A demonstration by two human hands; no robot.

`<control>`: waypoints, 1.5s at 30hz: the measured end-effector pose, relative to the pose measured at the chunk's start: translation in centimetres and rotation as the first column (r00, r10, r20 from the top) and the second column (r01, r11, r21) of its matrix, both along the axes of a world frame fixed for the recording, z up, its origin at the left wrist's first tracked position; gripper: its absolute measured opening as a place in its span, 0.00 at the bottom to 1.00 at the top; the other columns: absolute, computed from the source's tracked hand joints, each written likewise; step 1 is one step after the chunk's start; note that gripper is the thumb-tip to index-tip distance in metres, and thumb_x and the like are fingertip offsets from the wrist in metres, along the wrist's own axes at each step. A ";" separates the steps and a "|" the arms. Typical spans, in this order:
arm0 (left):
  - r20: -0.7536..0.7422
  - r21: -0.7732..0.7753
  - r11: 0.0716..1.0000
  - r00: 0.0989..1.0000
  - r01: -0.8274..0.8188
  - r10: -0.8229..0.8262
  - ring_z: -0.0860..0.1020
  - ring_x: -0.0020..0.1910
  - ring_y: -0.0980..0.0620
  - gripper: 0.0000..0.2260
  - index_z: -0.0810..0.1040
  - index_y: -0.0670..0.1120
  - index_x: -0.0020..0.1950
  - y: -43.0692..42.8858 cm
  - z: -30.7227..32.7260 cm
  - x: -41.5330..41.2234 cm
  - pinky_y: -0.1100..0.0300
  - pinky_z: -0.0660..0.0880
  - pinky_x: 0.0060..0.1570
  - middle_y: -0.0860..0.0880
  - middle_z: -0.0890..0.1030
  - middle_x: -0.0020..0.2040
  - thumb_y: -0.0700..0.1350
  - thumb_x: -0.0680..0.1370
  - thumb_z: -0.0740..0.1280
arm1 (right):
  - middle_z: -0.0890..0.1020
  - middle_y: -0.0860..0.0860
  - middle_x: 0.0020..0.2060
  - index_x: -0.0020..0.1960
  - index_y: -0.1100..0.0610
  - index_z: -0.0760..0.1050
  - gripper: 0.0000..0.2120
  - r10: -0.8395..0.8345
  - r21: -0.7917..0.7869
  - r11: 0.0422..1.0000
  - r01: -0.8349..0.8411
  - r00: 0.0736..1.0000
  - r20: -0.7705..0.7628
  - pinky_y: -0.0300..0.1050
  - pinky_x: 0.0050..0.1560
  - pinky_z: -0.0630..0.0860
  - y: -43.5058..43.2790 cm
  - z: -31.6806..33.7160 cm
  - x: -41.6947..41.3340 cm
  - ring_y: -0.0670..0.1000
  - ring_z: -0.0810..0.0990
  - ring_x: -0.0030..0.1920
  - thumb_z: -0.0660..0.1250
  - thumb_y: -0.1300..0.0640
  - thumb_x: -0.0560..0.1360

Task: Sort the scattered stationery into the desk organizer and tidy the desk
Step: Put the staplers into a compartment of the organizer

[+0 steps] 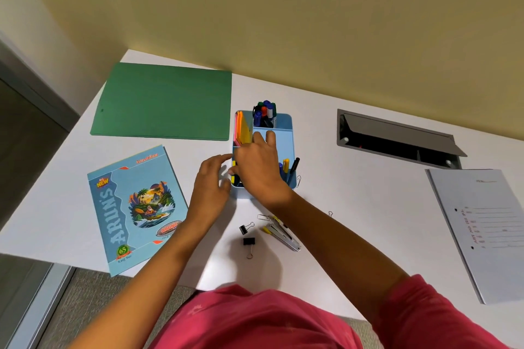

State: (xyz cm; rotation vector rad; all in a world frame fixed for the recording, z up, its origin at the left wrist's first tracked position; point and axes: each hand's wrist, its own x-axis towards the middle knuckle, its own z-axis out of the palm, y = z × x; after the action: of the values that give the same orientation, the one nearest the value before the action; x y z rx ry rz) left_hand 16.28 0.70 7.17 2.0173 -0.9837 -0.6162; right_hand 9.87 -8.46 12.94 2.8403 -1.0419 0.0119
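Head view: my right hand (259, 167) lies over the light-blue plastic desk organizer (286, 119) at the centre of the white surface (354, 207), fingers stretched toward the orange and yellow sticky-note pads (243, 129). Whether it pinches anything I cannot tell. My left hand (211, 178), fingers relaxed, touches the organizer's 9 o'clock wall, I judge to steady it. At its 6 o'clock the silver metal stapler (282, 232) and black binder clips (248, 241) lie unsorted.

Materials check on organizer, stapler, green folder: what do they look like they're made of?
Organizer: looks like moulded plastic; light blue, smooth matt walls and rounded corners.
Stapler: seems to be metal; the silvery body shows bright glints. Its yellow parts are probably plastic.
Green folder: likely thin card; it lies flat, with a matt, shine-free surface.
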 end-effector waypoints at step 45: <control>0.348 0.230 0.971 0.927 0.062 -0.142 0.63 0.71 0.42 0.14 0.75 0.47 0.63 -1.3 -0.3 -0.9 0.44 0.65 0.65 0.46 0.61 0.76 0.45 0.78 0.64 | 0.82 0.51 0.47 0.47 0.55 0.81 0.06 0.148 -0.200 0.978 -0.053 0.856 0.495 0.50 0.54 0.66 -0.4 -0.7 -4.9 0.56 0.78 0.51 0.69 0.60 0.71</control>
State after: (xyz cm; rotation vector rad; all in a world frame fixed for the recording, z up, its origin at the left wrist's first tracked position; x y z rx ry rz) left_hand 15.40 -0.59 6.85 2.3387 -1.2941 -0.4248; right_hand 4.95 -8.82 12.25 2.7742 -0.9007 0.8663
